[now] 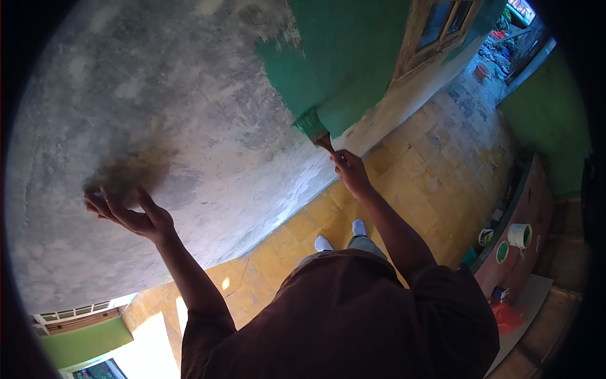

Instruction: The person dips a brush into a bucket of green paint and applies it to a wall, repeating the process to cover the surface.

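My right hand is closed round the wooden handle of a wide paintbrush. Green paint coats the bristles, which meet the wall at the lower edge of a green painted area. To the left, the wall is bare, mottled grey and white. My left hand is raised at this grey part with its fingers spread and nothing in them. Its fingertips are right at the wall, over a dark shadow.
A framed window sits in the painted wall. Yellow tiles cover the floor under my feet. On the right, a reddish board or bench bears a white paint bucket, a round lid with green paint and a red plastic bag.
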`<control>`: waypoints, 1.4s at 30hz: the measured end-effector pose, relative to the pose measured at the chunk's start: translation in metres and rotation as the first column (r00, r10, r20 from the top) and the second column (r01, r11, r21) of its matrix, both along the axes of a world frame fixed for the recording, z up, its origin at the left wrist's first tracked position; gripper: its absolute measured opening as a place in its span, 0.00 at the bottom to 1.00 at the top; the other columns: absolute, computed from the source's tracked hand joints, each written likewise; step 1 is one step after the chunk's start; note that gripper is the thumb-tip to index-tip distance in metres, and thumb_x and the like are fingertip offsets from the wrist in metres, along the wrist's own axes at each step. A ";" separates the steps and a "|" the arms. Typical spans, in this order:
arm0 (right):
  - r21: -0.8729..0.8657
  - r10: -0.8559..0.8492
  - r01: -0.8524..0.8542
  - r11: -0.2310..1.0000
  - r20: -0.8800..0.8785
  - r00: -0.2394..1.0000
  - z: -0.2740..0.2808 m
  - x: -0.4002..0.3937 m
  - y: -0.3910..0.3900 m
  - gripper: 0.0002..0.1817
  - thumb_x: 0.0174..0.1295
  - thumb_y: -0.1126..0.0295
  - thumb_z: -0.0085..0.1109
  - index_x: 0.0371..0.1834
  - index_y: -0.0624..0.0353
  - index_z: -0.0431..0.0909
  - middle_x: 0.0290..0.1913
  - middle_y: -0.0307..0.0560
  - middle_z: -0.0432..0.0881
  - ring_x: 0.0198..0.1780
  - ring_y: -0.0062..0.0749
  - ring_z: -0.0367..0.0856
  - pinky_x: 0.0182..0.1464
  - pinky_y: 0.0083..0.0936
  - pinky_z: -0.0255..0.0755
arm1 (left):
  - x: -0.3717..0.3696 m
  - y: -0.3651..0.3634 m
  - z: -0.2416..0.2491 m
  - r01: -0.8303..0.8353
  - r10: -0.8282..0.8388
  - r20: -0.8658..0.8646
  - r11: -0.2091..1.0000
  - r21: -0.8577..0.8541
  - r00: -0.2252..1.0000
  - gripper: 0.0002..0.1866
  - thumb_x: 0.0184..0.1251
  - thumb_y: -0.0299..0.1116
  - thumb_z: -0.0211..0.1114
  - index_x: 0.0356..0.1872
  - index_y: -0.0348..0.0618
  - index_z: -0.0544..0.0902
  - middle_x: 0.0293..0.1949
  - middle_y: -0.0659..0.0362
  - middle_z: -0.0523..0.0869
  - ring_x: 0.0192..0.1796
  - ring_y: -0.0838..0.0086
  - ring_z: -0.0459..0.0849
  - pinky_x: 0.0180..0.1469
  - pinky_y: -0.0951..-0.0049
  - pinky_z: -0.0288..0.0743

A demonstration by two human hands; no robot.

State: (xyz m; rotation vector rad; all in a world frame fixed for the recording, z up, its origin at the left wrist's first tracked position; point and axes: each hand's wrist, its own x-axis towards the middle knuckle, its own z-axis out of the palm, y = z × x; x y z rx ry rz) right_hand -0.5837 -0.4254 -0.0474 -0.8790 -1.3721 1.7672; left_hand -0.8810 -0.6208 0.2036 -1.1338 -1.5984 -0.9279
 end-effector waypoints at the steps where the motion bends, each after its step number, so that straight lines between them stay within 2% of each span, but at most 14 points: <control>1: 0.011 -0.036 0.035 0.999 0.080 0.996 -0.032 0.004 -0.003 0.13 0.68 0.59 0.53 0.34 0.58 0.76 0.18 0.32 0.66 0.18 0.13 0.62 0.20 0.16 0.56 | -0.002 0.002 0.000 -0.018 0.018 -0.031 1.000 0.006 0.999 0.29 0.69 0.43 0.56 0.66 0.39 0.66 0.73 0.46 0.55 0.76 0.52 0.44 0.73 0.44 0.32; 3: 0.017 -0.080 0.078 0.997 0.152 0.985 -0.091 0.014 -0.007 0.15 0.67 0.59 0.55 0.31 0.60 0.77 0.18 0.36 0.70 0.19 0.18 0.67 0.22 0.20 0.60 | -0.006 0.007 -0.002 -0.052 0.054 -0.104 0.999 0.016 0.993 0.29 0.70 0.45 0.54 0.66 0.40 0.66 0.73 0.45 0.55 0.76 0.50 0.43 0.73 0.44 0.30; 5: 0.225 -0.204 0.094 0.970 0.541 0.816 -0.134 0.026 -0.008 0.19 0.64 0.57 0.56 0.26 0.64 0.77 0.20 0.49 0.77 0.24 0.35 0.76 0.28 0.32 0.67 | -0.015 0.009 -0.008 -0.078 0.080 -0.114 0.997 0.027 0.990 0.28 0.70 0.46 0.53 0.66 0.39 0.67 0.73 0.45 0.55 0.76 0.50 0.43 0.73 0.44 0.30; 8: 0.190 -0.230 0.145 0.971 0.574 0.786 -0.150 0.033 -0.005 0.22 0.62 0.54 0.56 0.25 0.66 0.77 0.22 0.57 0.78 0.27 0.45 0.78 0.31 0.39 0.68 | -0.017 0.012 -0.013 -0.147 0.151 -0.116 0.988 0.036 0.982 0.28 0.72 0.48 0.49 0.66 0.39 0.66 0.73 0.44 0.55 0.76 0.50 0.43 0.73 0.43 0.29; 16: 0.278 -0.318 0.199 0.940 0.498 0.807 -0.103 0.004 0.032 0.23 0.64 0.54 0.53 0.21 0.65 0.74 0.17 0.50 0.74 0.20 0.37 0.74 0.26 0.35 0.65 | -0.020 0.018 -0.015 -0.188 0.200 -0.139 0.978 0.093 0.970 0.31 0.71 0.53 0.49 0.65 0.41 0.67 0.73 0.45 0.54 0.76 0.48 0.44 0.72 0.41 0.30; 20: 0.272 -0.284 0.211 0.939 0.265 0.922 -0.018 0.011 0.000 0.18 0.66 0.58 0.53 0.26 0.62 0.74 0.15 0.39 0.68 0.19 0.22 0.67 0.24 0.26 0.61 | -0.014 0.021 -0.013 -0.181 0.193 -0.144 0.979 0.095 0.971 0.31 0.70 0.53 0.50 0.64 0.41 0.67 0.72 0.45 0.55 0.75 0.47 0.46 0.72 0.40 0.32; 22: 0.065 -0.191 0.188 0.980 0.058 0.980 0.016 0.016 -0.011 0.13 0.67 0.63 0.53 0.32 0.62 0.75 0.18 0.33 0.67 0.21 0.15 0.63 0.24 0.19 0.59 | -0.016 0.022 -0.012 -0.165 0.183 -0.190 0.981 0.103 0.965 0.30 0.69 0.54 0.51 0.64 0.41 0.68 0.72 0.44 0.57 0.75 0.46 0.48 0.71 0.40 0.35; 24: 0.036 -0.162 0.164 0.986 -0.051 0.985 0.038 0.019 -0.017 0.11 0.68 0.64 0.53 0.34 0.61 0.75 0.20 0.31 0.66 0.22 0.13 0.61 0.25 0.17 0.57 | -0.017 0.021 -0.013 -0.173 0.188 -0.191 0.981 0.093 0.963 0.30 0.69 0.53 0.52 0.64 0.42 0.68 0.71 0.44 0.59 0.73 0.45 0.50 0.70 0.39 0.38; 28: 0.024 -0.074 0.079 0.997 -0.167 0.983 0.023 0.010 -0.012 0.10 0.69 0.65 0.52 0.38 0.61 0.75 0.23 0.28 0.65 0.24 0.11 0.59 0.26 0.14 0.56 | -0.020 0.022 -0.012 -0.181 0.199 -0.251 0.979 0.092 0.947 0.32 0.67 0.54 0.55 0.64 0.42 0.67 0.70 0.43 0.59 0.73 0.45 0.51 0.69 0.42 0.43; 32: 0.121 -0.193 0.187 0.975 0.040 0.980 -0.047 0.003 -0.003 0.12 0.68 0.63 0.53 0.38 0.61 0.75 0.21 0.30 0.66 0.23 0.13 0.60 0.25 0.18 0.57 | -0.020 0.021 -0.015 -0.202 0.216 -0.234 0.976 0.080 0.948 0.30 0.68 0.48 0.57 0.64 0.41 0.66 0.72 0.43 0.56 0.73 0.43 0.48 0.70 0.41 0.42; 34: 0.091 -0.225 0.219 0.972 0.072 0.972 -0.082 0.005 -0.004 0.14 0.68 0.60 0.53 0.37 0.62 0.76 0.19 0.34 0.68 0.22 0.16 0.63 0.25 0.21 0.60 | -0.021 0.022 -0.015 -0.186 0.201 -0.252 0.979 0.081 0.947 0.30 0.68 0.48 0.58 0.64 0.40 0.65 0.72 0.43 0.55 0.73 0.44 0.48 0.71 0.42 0.42; 36: 0.100 -0.275 0.256 0.961 0.305 0.912 -0.119 0.008 -0.004 0.17 0.67 0.57 0.52 0.36 0.62 0.77 0.19 0.41 0.72 0.21 0.24 0.69 0.26 0.25 0.64 | -0.023 0.020 -0.015 -0.205 0.217 -0.267 0.976 0.073 0.939 0.31 0.68 0.48 0.58 0.65 0.40 0.65 0.72 0.44 0.55 0.74 0.44 0.48 0.71 0.42 0.42; 37: 0.132 -0.297 0.267 0.955 0.350 0.889 -0.133 0.012 -0.004 0.18 0.66 0.56 0.52 0.34 0.63 0.77 0.21 0.50 0.77 0.23 0.38 0.77 0.28 0.32 0.68 | -0.025 0.020 -0.016 -0.228 0.240 -0.272 0.971 0.074 0.932 0.31 0.68 0.48 0.58 0.65 0.40 0.65 0.72 0.44 0.55 0.74 0.44 0.48 0.72 0.43 0.42; 42: 0.180 -0.349 0.300 0.937 0.543 0.764 -0.167 0.015 -0.003 0.17 0.65 0.57 0.54 0.29 0.61 0.76 0.25 0.57 0.80 0.30 0.55 0.80 0.31 0.43 0.71 | -0.030 0.020 -0.018 -0.213 0.234 -0.250 0.971 0.110 0.939 0.36 0.63 0.55 0.61 0.66 0.45 0.65 0.72 0.45 0.56 0.74 0.45 0.48 0.71 0.42 0.39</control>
